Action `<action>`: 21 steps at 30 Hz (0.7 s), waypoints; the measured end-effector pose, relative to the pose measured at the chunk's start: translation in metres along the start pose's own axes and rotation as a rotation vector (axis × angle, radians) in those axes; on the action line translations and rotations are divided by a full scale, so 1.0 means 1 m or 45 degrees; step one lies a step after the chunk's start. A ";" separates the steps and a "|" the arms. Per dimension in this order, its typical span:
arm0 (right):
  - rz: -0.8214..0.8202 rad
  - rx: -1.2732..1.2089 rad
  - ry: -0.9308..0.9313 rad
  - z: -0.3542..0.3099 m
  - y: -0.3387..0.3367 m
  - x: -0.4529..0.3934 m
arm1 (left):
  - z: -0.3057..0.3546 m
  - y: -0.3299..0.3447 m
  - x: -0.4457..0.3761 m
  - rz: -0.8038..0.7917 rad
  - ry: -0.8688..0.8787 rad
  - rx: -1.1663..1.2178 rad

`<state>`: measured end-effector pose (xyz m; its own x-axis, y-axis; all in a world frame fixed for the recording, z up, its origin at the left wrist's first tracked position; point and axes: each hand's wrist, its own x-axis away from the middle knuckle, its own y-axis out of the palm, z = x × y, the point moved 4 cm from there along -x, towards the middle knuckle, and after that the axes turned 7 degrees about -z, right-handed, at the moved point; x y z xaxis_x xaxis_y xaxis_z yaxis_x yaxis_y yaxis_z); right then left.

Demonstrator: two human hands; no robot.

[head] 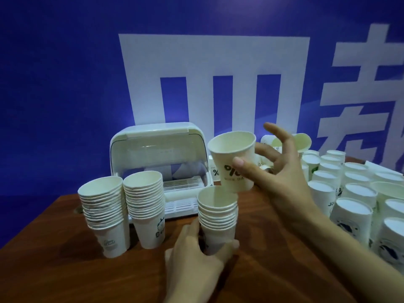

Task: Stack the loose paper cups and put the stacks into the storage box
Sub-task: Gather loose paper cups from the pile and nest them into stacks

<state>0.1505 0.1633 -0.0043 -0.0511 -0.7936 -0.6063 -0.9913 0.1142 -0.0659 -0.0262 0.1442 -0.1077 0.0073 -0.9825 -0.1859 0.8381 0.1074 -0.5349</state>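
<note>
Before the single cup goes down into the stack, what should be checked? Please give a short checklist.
1. Right hand holds the single white paper cup: ok.
2. Cup mouth up, but tilted: not ok.
3. Left hand steadies the short white cup stack: ok.
4. Cup base just above the stack's open mouth: ok.
5. White plastic storage box lid open: ok.
6. Room in the box for the stacks: cannot tell.

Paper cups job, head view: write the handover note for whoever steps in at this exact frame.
Left hand grips the base of the short stack.
Right hand holds a single cup, tilted, just above that stack.
Two taller stacks stand left of it, before the open storage box.
Done: three stacks started.
Left: drop this cup in, stack the upside-down loose cups on the right, box all stacks.
</note>
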 end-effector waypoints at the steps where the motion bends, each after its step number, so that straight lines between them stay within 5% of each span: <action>1: -0.059 -0.025 0.001 0.000 0.007 0.005 | 0.000 0.001 0.001 0.003 -0.001 0.021; 14: -0.252 0.067 0.080 0.044 0.021 0.019 | 0.000 0.004 0.000 -0.019 0.014 -0.043; 21: 0.051 0.081 0.101 0.076 0.006 -0.018 | 0.003 0.002 0.003 -0.010 -0.015 -0.024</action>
<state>0.1544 0.2233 -0.0539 -0.1025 -0.8320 -0.5452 -0.9786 0.1825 -0.0945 -0.0231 0.1407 -0.1070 0.0072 -0.9851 -0.1716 0.8278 0.1022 -0.5517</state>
